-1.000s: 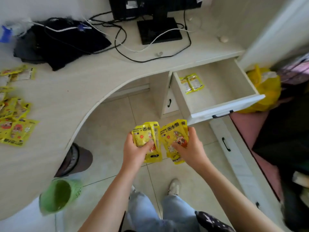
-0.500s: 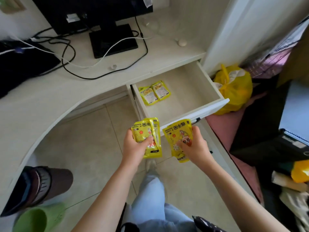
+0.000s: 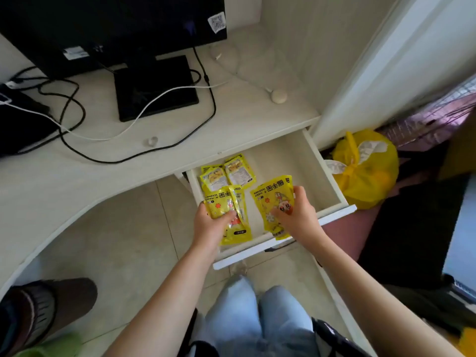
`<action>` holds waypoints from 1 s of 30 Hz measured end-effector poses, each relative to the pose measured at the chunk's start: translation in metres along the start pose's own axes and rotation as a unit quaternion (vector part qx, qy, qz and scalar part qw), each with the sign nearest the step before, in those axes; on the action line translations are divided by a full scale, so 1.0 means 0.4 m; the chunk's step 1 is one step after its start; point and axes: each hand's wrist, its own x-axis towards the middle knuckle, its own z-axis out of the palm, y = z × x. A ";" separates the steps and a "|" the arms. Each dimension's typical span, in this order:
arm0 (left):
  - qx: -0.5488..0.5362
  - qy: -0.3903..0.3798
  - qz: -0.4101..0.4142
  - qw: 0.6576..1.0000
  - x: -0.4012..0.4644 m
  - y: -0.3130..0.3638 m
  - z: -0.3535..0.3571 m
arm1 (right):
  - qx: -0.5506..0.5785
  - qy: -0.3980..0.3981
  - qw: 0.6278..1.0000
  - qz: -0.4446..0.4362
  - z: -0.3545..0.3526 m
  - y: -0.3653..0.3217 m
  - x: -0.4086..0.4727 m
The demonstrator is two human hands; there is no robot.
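Seen from a head-worn camera looking down: a person's two bare arms reach over an open drawer.

At the far left, around eight o'clock, a brown slipper [image 3: 51, 302] lies on the tiled floor. Above it, from nine round to twelve o'clock, a pale curved table [image 3: 77, 176] carries a black monitor [image 3: 116, 27].

Just left of centre, the left hand [image 3: 208, 225] grips the left bundle [image 3: 222, 203] of yellow hand-warmer packets. Its thumb is curled over the printed front and its fingers are hidden behind. At twelve o'clock from that bundle, two loose packets [image 3: 229, 172] lie flat in the back left corner of the drawer [image 3: 296, 161].

Just right of centre, the right hand [image 3: 298, 220] pinches the right bundle [image 3: 271, 197], thumb on the face and fingers wrapped round the right edge. Both bundles sit over the front half of the drawer, apart from each other. Whether they touch the drawer floor cannot be told.

At three o'clock, just beside the drawer, a tied yellow bag [image 3: 365, 176] rests on the floor.

The packets look light, flat and bendy, with glossy faces that would probably slide against one another in a stack. A firm pinch across the middle of the stack, thumb on one face and fingers on the other, should keep them together. They seem sturdy, though hard squeezing could crease them.
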 end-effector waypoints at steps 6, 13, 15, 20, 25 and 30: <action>0.031 0.042 -0.014 0.999 0.092 0.038 0.099 | -0.004 -0.054 0.998 0.026 -0.043 -0.016 0.175; 0.033 0.087 -0.064 0.994 0.192 0.049 0.244 | 0.006 -0.127 0.989 0.069 -0.066 0.031 0.408; 0.044 0.093 -0.065 0.993 0.227 0.042 0.285 | 0.000 -0.145 0.986 0.083 -0.060 0.046 0.475; 0.049 0.124 -0.075 0.988 0.320 0.043 0.369 | -0.033 -0.173 0.978 0.110 -0.031 0.087 0.604; 0.072 0.139 -0.057 0.986 0.432 0.069 0.430 | -0.054 -0.169 0.977 0.120 0.000 0.112 0.710; 0.141 0.122 -0.041 0.982 0.496 0.079 0.487 | -0.061 -0.139 0.983 0.102 0.029 0.132 0.786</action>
